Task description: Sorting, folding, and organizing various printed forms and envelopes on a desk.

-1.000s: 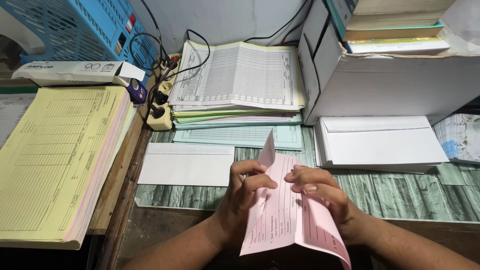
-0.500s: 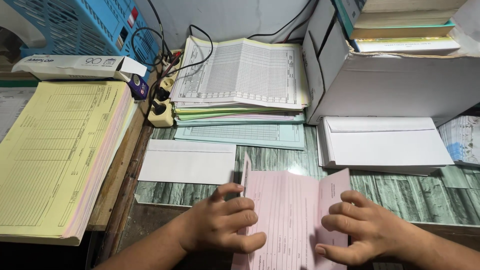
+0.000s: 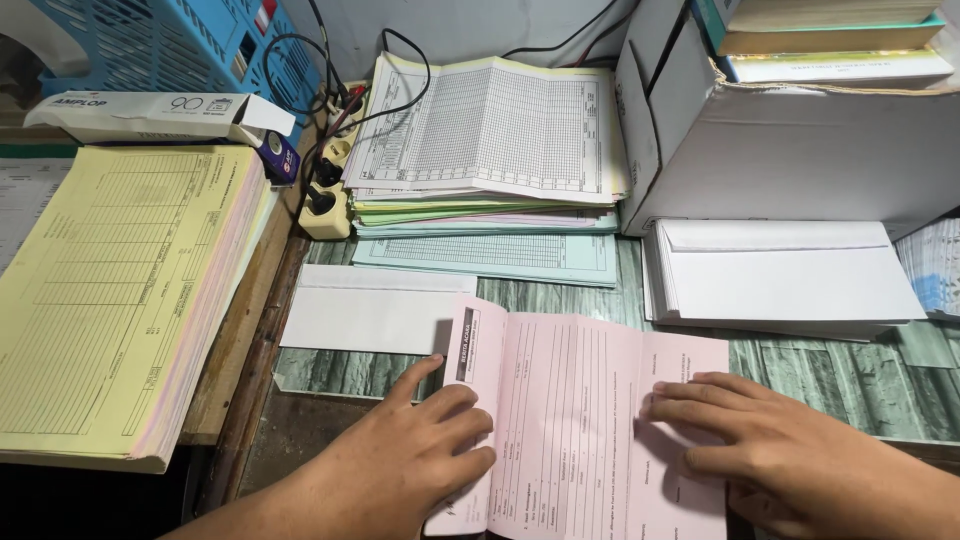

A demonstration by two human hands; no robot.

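At the lower centre of the frame, a pink printed form (image 3: 585,420) lies flat on a green, wood-grain patterned desk top (image 3: 850,375). Its left flap is creased and lifts slightly. The left hand (image 3: 420,455) presses palm-down on that left flap, fingers spread flat, gripping nothing. The right hand (image 3: 770,450) lies flat on the form's right edge, fingers together and extended, also gripping nothing.

Just above the left hand lies a plain white envelope (image 3: 375,310). At the right centre sits a neat stack of white envelopes (image 3: 785,275), smooth and rectangular. Above it, in the upper right, stands a white cardboard box (image 3: 800,140).

At the upper centre is a pile of gridded ledger sheets (image 3: 490,130) in white, yellow and pale green. On the left lies a thick yellow pad of ruled forms (image 3: 110,290). Above it rests a long white carton (image 3: 150,115), in front of a blue plastic basket (image 3: 150,45) in the upper left.
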